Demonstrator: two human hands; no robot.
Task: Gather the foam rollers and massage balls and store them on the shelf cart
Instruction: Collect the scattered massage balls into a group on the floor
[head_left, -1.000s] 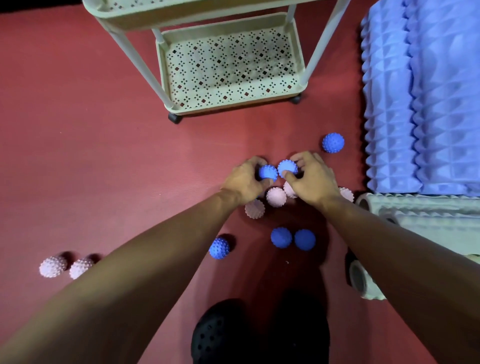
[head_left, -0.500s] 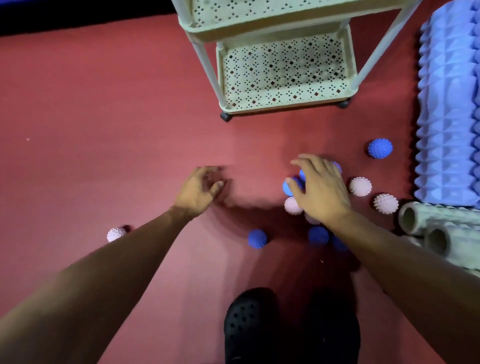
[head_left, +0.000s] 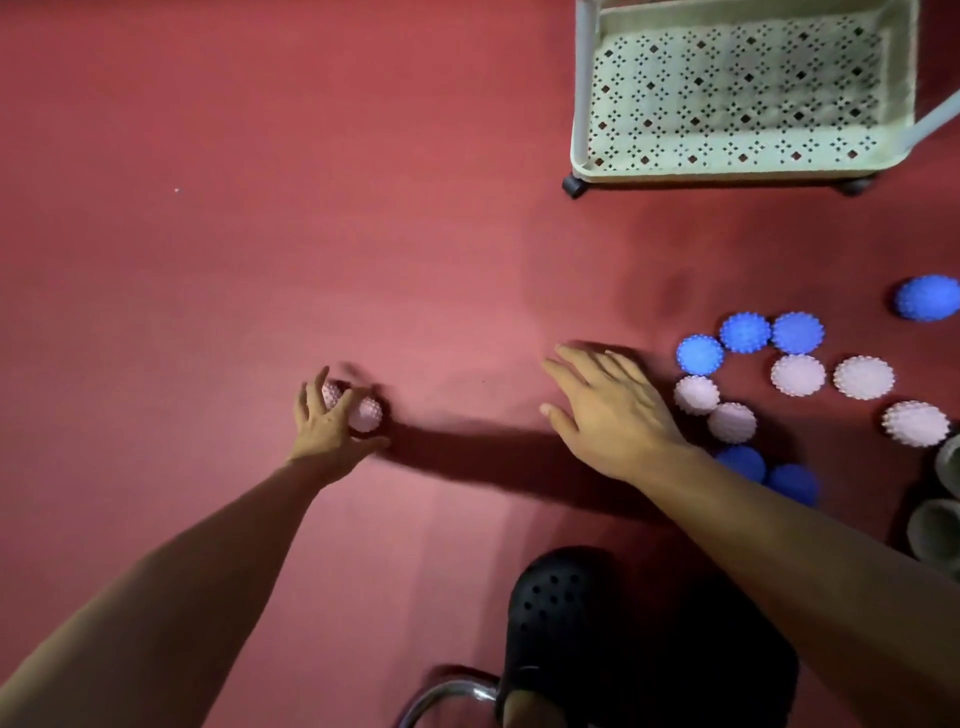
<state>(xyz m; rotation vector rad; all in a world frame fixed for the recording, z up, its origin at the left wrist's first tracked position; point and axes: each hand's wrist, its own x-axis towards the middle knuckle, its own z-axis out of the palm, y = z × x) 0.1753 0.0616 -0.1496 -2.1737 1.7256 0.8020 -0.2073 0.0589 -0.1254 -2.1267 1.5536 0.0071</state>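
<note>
My left hand (head_left: 327, 421) reaches far left on the red floor and curls its fingers over two pink spiky balls (head_left: 365, 414). My right hand (head_left: 608, 410) hovers open, palm down, just left of a cluster of balls. That cluster holds several blue spiky balls (head_left: 745, 332) and several pink ones (head_left: 797, 374). One more blue ball (head_left: 927, 297) lies alone at the right edge. The cream shelf cart (head_left: 737, 169) stands at the top right with its bottom tray bare. Grey foam roller ends (head_left: 940, 530) peek in at the right edge.
A black perforated clog (head_left: 566, 618) on my foot sits at the bottom centre, with a curved metal bar (head_left: 447, 693) beside it. The cart's black wheels (head_left: 574, 185) rest on the red floor mat (head_left: 260, 208), which stretches wide to the left.
The view has swung left. My left hand has travelled left to the two pink balls and closed around them. My right hand has lifted off the ball cluster and moved left.
</note>
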